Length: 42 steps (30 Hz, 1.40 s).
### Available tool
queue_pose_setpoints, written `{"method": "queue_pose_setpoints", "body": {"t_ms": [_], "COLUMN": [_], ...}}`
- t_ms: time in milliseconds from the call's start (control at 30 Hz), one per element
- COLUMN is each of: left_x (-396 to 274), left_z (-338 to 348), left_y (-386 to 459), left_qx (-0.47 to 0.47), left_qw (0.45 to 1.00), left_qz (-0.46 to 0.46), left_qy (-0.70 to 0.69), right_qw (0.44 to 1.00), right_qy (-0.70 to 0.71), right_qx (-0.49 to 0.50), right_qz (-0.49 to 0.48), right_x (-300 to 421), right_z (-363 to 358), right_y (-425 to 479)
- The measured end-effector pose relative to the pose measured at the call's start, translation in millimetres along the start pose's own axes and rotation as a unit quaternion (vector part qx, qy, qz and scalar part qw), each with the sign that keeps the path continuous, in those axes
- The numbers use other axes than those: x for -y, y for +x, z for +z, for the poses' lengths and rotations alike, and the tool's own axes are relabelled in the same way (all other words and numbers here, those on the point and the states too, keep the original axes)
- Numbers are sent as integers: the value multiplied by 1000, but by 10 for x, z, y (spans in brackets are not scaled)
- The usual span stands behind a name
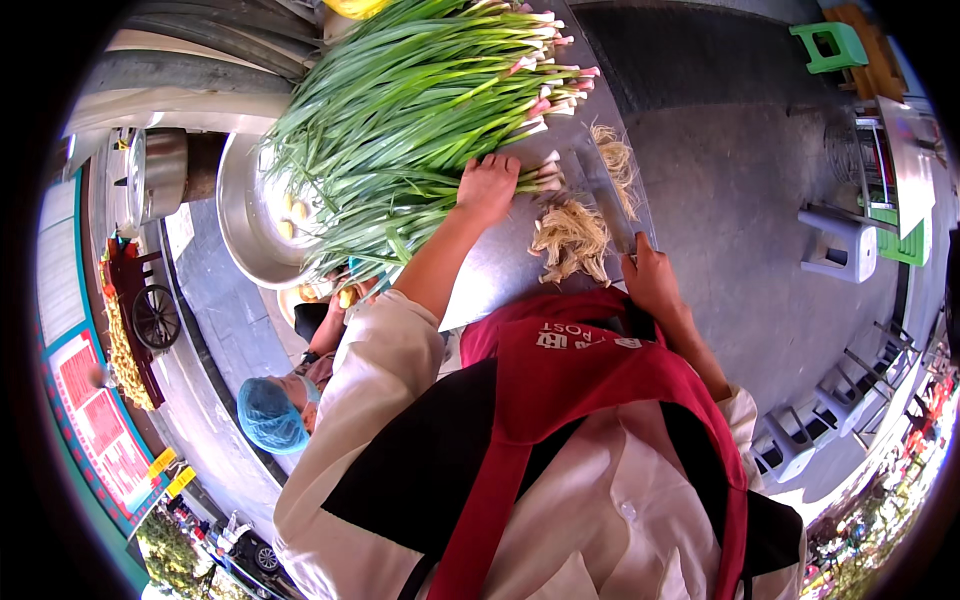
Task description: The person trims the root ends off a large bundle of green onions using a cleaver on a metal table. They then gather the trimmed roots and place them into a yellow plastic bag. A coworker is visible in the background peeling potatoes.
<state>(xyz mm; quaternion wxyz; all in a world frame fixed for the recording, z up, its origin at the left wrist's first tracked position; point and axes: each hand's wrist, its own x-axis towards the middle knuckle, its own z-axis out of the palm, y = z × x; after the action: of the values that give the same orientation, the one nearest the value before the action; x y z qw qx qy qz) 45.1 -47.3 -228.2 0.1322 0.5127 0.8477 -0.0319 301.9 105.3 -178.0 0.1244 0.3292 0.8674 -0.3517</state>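
A thick spread of green garlic [420,97] covers the metal table [480,262], its leaves to the left and its white and pink stem ends to the right. My left hand [490,187] grips a small bunch at the near edge of the pile, just behind the stem ends. In my right hand [651,274] is the handle of a kitchen knife [606,191], whose wide blade lies to the right of those ends. Cut-off roots [571,236] sit in a heap on the near side of the blade. More root trimmings [616,169] lie beyond it, by the table's right edge.
A large metal basin [240,232] with several peeled potatoes [294,217] stands left, under the leaf tips. Beside it, a co-worker in a blue hair net [271,416] holds a yellowish piece. A big pot [161,176] is farther left; plastic stools [840,244] stand right.
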Motion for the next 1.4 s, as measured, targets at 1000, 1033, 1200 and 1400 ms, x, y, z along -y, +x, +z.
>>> {"method": "queue_pose_setpoints", "body": {"t_ms": [1000,1033,1200,1400], "left_x": [1472,1557,1808,1784], "left_z": [-1267,-1249,-1008,-1057], "left_y": [2443,2494,2771,2929], "left_qx": [-135,-129,-92,-93], "left_qw": [971,974,981,977], "left_qz": [-196,-181,-113,-75], "left_qy": [-1,31,129,178], "right_qw": [997,998,999,998], "right_qy": [-50,-39,-18,7], "right_qx": [-36,-47,-23,-9], "right_qz": [37,26,38,56], "right_x": [-304,-321,-358,-358], "right_z": [47,81,145,143], "right_y": [-212,-207,-218,-227]}}
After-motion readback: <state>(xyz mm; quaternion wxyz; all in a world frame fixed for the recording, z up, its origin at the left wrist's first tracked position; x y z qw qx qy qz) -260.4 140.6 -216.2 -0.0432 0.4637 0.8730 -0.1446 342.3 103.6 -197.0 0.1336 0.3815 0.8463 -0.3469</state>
